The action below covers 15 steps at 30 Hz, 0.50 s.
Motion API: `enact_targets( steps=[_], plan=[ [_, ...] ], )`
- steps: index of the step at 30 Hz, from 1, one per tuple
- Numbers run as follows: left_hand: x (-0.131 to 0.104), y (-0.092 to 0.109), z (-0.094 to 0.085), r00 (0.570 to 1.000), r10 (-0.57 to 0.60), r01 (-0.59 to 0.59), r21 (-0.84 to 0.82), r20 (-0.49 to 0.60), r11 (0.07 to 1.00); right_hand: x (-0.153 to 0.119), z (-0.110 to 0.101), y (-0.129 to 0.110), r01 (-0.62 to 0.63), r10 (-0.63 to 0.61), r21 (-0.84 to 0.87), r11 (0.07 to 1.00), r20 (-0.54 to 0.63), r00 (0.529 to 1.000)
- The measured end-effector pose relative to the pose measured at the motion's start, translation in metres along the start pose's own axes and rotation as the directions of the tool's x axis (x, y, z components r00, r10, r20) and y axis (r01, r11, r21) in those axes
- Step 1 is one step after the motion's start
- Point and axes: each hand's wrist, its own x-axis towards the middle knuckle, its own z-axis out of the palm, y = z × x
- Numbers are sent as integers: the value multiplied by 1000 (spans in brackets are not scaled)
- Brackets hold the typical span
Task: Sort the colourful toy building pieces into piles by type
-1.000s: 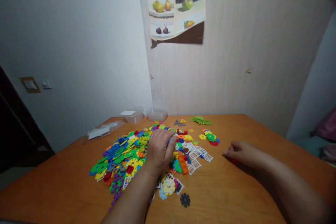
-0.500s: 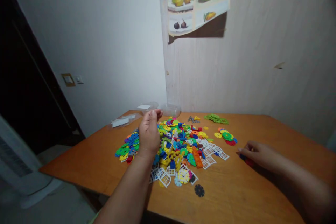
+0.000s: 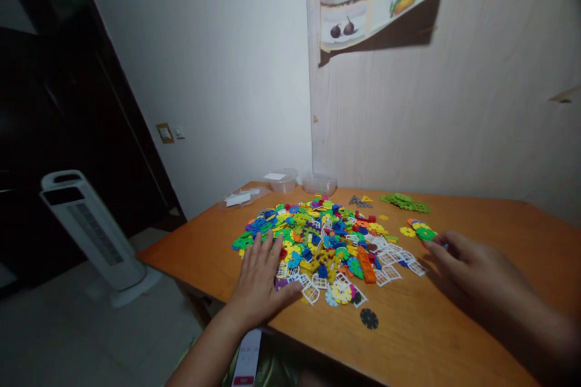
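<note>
My left hand (image 3: pixel 259 281) lies spread over the near left edge of a heap of colourful plastic building pieces (image 3: pixel 302 227). Its fingers are apart and hold nothing. At the right, my right hand (image 3: pixel 463 257) has its fingers curled together at a small row of overlapping notched discs (image 3: pixel 423 230), orange, yellow and green. A sliver of blue shows by the fingertips; what they pinch is hidden. White lattice window pieces (image 3: pixel 390 260) spread along the heap's right side, beside an orange brick strip (image 3: pixel 367 265). A black notched disc (image 3: pixel 369 318) lies alone near the front edge.
Green pieces (image 3: pixel 405 202) and a small grey group (image 3: pixel 360 201) lie at the back of the wooden table (image 3: pixel 490 224). Clear plastic tubs (image 3: pixel 320 184) and a plastic bag (image 3: pixel 242 198) are back left. A phone (image 3: pixel 247 360) is below the table edge; a tower fan (image 3: pixel 93 236) stands left.
My left hand has come down from above the heap and opened flat at its near left edge. My right hand has moved to the notched discs. The view has turned left.
</note>
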Motion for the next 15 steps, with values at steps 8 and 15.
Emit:
enact_targets(
  steps=[8,15],
  plan=[
    [38,9,6,986,106,-114,58,127,992,-5,20,-6,99,-104,-194,976,-15,994],
    [52,3,16,984,172,-175,74,44,982,-8,18,-17,102,-100,-168,981,19,995]
  ],
)
